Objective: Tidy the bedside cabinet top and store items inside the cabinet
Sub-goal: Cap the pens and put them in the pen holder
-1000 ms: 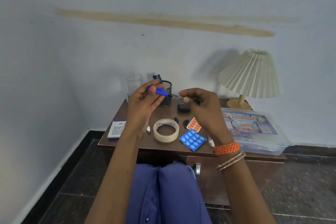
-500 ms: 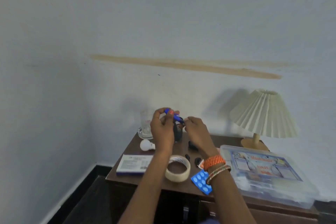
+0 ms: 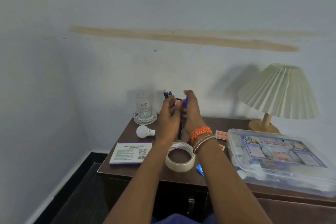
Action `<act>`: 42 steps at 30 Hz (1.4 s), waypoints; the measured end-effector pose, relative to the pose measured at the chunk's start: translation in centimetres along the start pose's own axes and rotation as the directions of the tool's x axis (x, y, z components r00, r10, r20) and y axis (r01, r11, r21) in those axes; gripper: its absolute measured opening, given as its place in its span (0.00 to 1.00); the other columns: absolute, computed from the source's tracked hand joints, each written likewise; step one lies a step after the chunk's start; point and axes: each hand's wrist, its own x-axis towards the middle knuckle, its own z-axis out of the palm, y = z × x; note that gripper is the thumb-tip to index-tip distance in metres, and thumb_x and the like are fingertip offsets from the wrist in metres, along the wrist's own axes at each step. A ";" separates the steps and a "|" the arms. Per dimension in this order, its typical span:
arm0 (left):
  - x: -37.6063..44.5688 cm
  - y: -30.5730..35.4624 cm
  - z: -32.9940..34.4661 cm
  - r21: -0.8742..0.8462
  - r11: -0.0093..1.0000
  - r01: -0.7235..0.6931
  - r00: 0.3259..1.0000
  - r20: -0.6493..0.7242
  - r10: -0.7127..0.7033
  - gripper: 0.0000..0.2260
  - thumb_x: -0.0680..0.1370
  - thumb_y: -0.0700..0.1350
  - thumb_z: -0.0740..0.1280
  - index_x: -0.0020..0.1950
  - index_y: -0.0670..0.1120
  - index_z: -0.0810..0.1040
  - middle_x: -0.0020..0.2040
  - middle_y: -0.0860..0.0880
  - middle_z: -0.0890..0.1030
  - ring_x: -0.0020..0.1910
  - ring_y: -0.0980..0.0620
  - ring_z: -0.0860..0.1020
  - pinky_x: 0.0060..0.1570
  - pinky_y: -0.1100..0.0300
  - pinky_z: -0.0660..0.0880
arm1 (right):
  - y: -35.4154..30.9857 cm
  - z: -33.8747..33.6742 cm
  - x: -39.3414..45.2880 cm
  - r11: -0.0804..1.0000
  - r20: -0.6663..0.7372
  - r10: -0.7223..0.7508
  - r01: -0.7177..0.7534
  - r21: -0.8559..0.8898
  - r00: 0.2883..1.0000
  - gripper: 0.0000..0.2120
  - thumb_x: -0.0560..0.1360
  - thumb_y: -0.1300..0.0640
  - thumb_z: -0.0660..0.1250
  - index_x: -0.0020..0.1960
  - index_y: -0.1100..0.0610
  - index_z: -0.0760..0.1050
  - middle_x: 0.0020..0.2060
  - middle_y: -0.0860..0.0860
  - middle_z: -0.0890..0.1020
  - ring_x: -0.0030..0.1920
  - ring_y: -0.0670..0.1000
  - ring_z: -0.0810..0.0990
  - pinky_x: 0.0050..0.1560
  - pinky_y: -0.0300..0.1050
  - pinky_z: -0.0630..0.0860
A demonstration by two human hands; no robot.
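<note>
My left hand point(image 3: 169, 116) and my right hand point(image 3: 193, 112) are pressed close together above the back of the brown bedside cabinet point(image 3: 227, 123). Between them a blue pen point(image 3: 185, 104) stands nearly upright, its dark lower end pointing down at the masking tape roll point(image 3: 180, 160). Both hands touch the pen, and the image there is blurred. The black pen holder point(image 3: 177, 100) is mostly hidden behind my hands, with dark pens point(image 3: 168, 95) sticking out of it.
On the top lie a drinking glass point(image 3: 143, 107), a white bulb point(image 3: 143, 131), a white box point(image 3: 130, 152), orange tablets point(image 3: 221, 135), a blue blister strip point(image 3: 200, 169), a clear first-aid box point(image 3: 278, 156) and a lamp point(image 3: 278, 91). Walls stand behind and left.
The pen has turned from level to nearly upright between my hands. My hands have come closer together in front of the pen holder, and the view has shifted.
</note>
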 end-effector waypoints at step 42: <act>-2.6 2.7 -0.5 0.613 0.790 0.017 1.000 -0.030 0.002 0.12 0.81 0.44 0.57 0.40 0.43 0.71 0.39 0.38 0.77 0.42 0.40 0.74 0.35 0.58 0.63 | 1.4 -3.3 1.2 0.882 -0.436 -0.466 0.446 -0.155 0.770 0.15 0.79 0.58 0.61 0.34 0.54 0.66 0.36 0.56 0.75 0.38 0.55 0.73 0.47 0.53 0.77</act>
